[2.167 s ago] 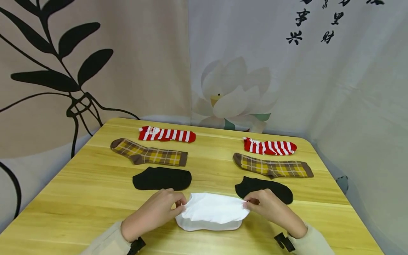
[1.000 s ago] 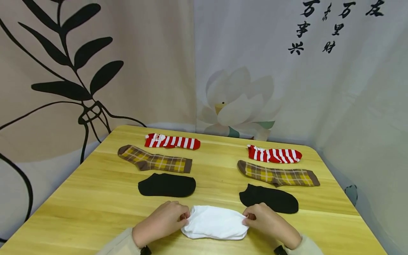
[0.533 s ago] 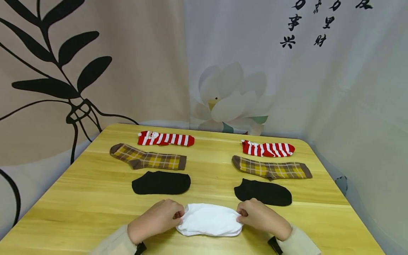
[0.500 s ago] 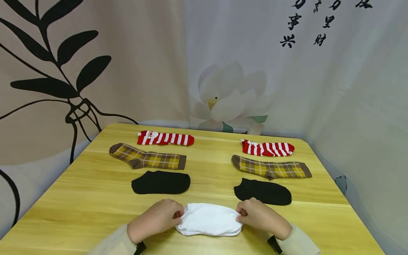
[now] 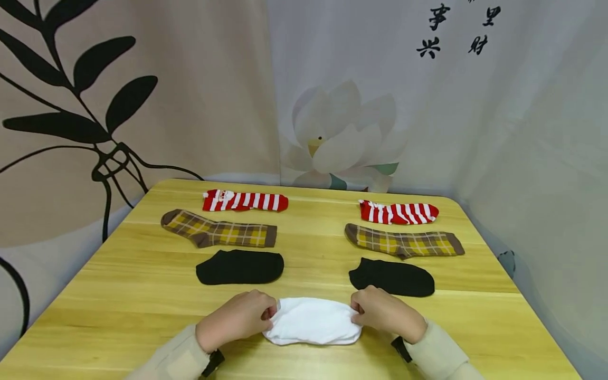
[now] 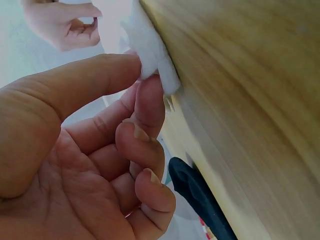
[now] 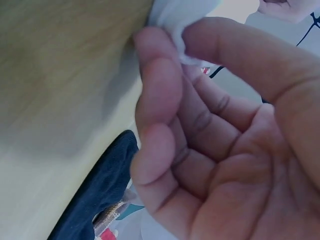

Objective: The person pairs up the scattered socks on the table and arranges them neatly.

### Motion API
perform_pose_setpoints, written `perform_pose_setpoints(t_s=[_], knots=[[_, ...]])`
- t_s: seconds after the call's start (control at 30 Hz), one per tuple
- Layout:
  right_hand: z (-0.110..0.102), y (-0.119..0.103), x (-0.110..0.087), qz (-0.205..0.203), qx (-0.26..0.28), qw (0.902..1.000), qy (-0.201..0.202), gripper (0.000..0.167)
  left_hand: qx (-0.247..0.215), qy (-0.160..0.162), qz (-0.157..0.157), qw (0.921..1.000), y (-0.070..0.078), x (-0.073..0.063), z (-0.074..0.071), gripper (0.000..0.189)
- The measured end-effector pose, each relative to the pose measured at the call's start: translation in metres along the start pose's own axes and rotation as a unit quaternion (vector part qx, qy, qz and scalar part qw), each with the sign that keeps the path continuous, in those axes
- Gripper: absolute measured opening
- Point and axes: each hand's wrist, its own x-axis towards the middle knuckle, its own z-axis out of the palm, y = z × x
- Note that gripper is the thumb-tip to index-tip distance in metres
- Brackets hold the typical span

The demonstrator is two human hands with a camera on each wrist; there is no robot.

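A pair of white ankle socks (image 5: 313,321) lies stacked near the front of the table, one on the other. My left hand (image 5: 239,319) pinches the left end between thumb and index finger. At the right end, my right hand (image 5: 387,315) grips the fabric the same way. The left wrist view shows the layered white sock edge (image 6: 150,55) between the fingertips, the other fingers loosely curled. In the right wrist view a fold of white sock (image 7: 175,20) sits between thumb and forefinger.
Behind the hands lie two black ankle socks (image 5: 239,267), two yellow-brown plaid socks (image 5: 228,232) and two red-white striped socks (image 5: 247,201), one of each per side. The wooden table (image 5: 119,295) ends at a printed curtain (image 5: 228,105).
Around two seconds ago the hands held the upper white sock raised over the lower one. It has since come down flat onto it, both hands still pinching the ends. The head view shifted slightly.
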Motion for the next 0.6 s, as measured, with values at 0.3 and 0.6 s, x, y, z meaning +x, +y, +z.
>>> perform_pose_setpoints(t_s=[0.3,0.6], knots=[[0.003,-0.002,-0.001,0.013,0.013,0.9995,-0.024,0.023,0.0,-0.005,0.003,1.0,0.0,-0.005,0.005,0.02],[-0.009,-0.008,0.004,0.013,-0.048,0.9986,-0.017,0.023,0.027,0.012,0.013,0.9995,-0.004,-0.003,-0.003,0.017]])
